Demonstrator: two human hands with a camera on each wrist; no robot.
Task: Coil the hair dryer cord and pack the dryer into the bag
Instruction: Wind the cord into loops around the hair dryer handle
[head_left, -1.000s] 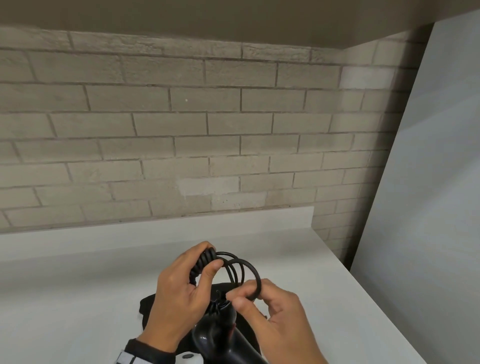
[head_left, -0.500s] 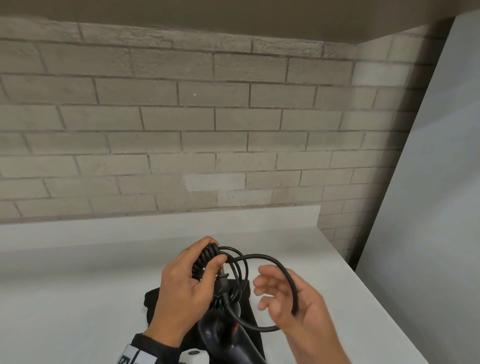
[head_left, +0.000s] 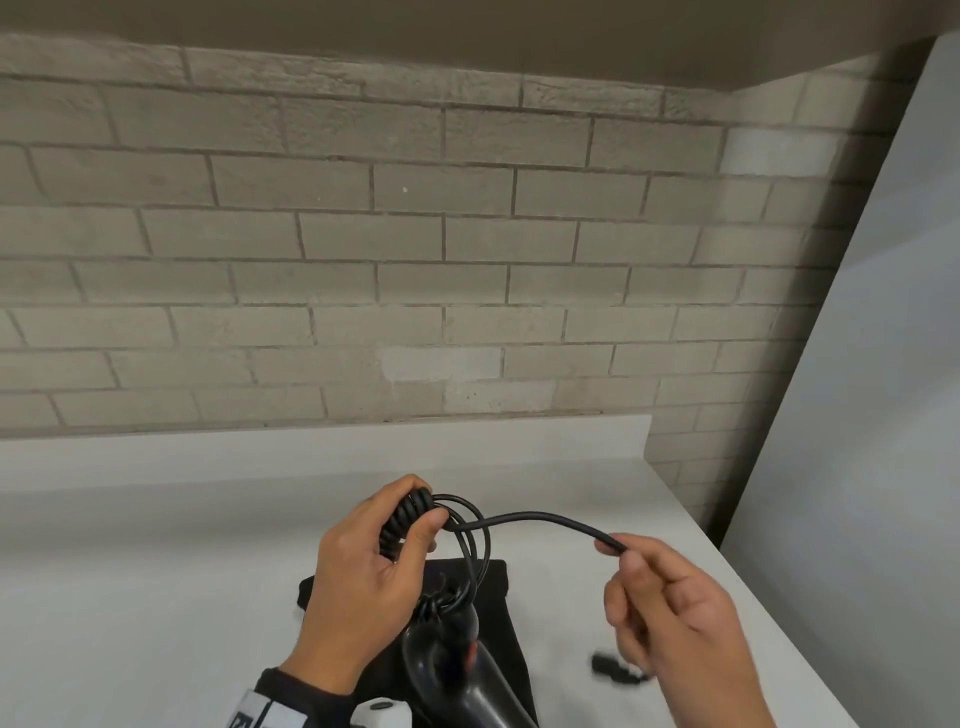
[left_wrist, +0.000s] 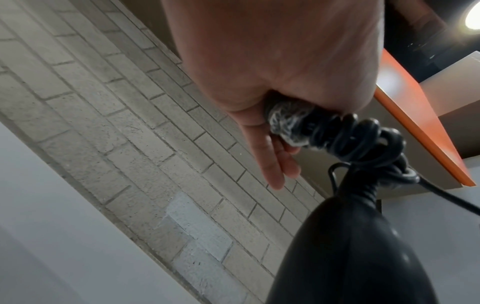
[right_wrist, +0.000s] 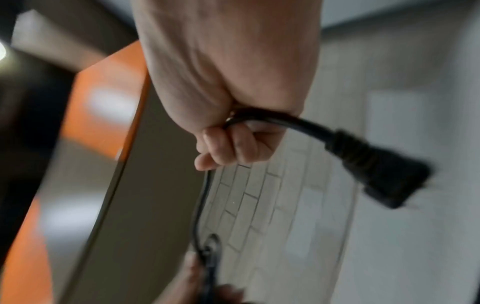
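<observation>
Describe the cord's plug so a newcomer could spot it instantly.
Start at the white counter below the brick wall, then find the right hand pinching the black cord. The plug dangles beneath that hand: a blocky black end, unlike the thin loops in the left hand.

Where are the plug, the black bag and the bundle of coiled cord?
plug (right_wrist: 384, 174), right wrist view, on its black body.
black bag (head_left: 493, 577), head view, on its bare upper cloth.
coiled cord (head_left: 402, 522), head view, on the stacked loops in the left hand.
</observation>
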